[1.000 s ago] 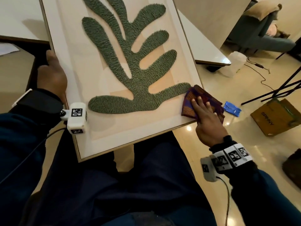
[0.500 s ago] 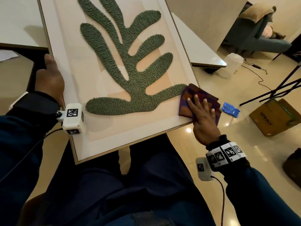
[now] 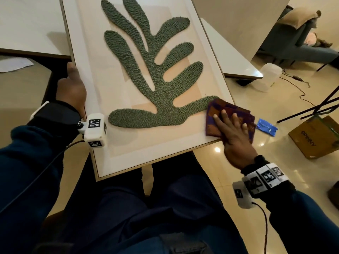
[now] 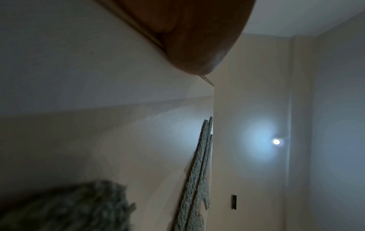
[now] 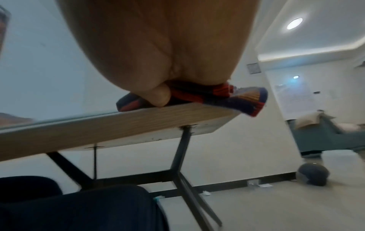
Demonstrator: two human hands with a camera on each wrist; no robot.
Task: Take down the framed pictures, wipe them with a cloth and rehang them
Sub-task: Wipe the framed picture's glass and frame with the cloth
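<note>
A large framed picture (image 3: 128, 143) with a green textured leaf shape (image 3: 146, 79) lies tilted on my lap, its top running out of view over a white table. My left hand (image 3: 71, 88) grips the frame's left edge, thumb on the front. My right hand (image 3: 231, 129) presses flat, fingers straight, on a folded purple and orange cloth (image 3: 212, 116) at the lower right corner. The cloth (image 5: 247, 98) overhangs the wooden frame edge (image 5: 118, 125) in the right wrist view. The left wrist view looks along the glass (image 4: 98, 78) past my thumb (image 4: 197, 39).
White tables (image 3: 236, 57) stand behind and to the left. On the shiny floor at right lie a blue packet (image 3: 266, 126), a cardboard box (image 3: 311, 136), a plastic jug (image 3: 269, 76), cables and black stand legs (image 3: 311, 109). A person sits in a chair (image 3: 293, 39) at far right.
My right hand has slid the cloth a little across the lower right corner of the glass. My left hand keeps its grip on the left edge.
</note>
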